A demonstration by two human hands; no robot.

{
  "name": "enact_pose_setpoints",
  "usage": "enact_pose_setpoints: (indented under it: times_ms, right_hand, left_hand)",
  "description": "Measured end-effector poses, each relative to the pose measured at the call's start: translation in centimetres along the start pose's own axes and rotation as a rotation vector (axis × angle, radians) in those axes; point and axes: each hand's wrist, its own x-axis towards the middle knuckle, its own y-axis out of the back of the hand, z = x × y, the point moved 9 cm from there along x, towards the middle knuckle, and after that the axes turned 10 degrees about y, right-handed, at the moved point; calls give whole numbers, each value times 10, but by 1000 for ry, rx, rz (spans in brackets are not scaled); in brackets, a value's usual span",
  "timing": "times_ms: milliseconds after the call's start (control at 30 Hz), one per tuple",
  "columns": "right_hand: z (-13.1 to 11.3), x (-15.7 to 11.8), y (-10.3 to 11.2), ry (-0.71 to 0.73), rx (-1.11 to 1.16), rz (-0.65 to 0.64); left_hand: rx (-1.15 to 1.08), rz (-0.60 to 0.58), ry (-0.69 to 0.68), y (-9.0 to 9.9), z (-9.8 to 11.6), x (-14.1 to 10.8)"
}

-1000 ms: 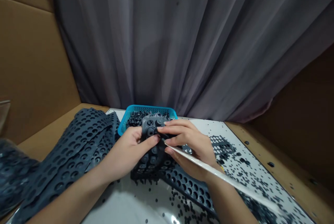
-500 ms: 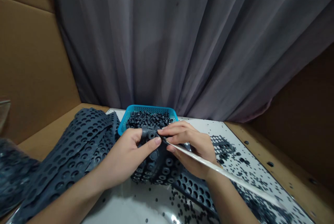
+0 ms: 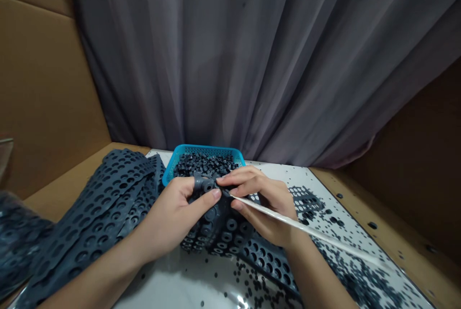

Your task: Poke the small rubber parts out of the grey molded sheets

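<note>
The thumb and fingers of the left hand (image 3: 171, 217) were clamped on a dark rubber strip of moulded rings (image 3: 219, 225), and the pressed-together fingertips (image 3: 234, 179) of the right hand (image 3: 268, 205) pinched its upper edge, with a thin white rod (image 3: 298, 225) held against it. The strip hung between both hands, just before a blue plastic basket (image 3: 203, 149) heaped with small dark rubber pieces (image 3: 205, 165). Perforated rubber sheets (image 3: 104, 193) lay to the left, beside loose pieces (image 3: 345, 270) scattered over a white table (image 3: 180, 282).
</note>
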Motion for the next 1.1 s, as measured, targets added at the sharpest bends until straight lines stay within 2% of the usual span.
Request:
enact_pose_setpoints:
  times_ms: [333, 567, 833, 1100]
  right_hand:
    - [-3, -1, -3, 67, -103, 15]
    - [1, -3, -6, 30, -154, 46]
    - [3, -4, 1, -74, -35, 58]
    - [-4, 1, -1, -11, -60, 19]
  left_hand:
    - [-13, 25, 0, 2, -1, 2]
    - [-14, 41, 8, 6, -6, 5]
    - [-59, 52, -17, 6, -1, 4]
    - [-30, 82, -38, 9, 0, 2]
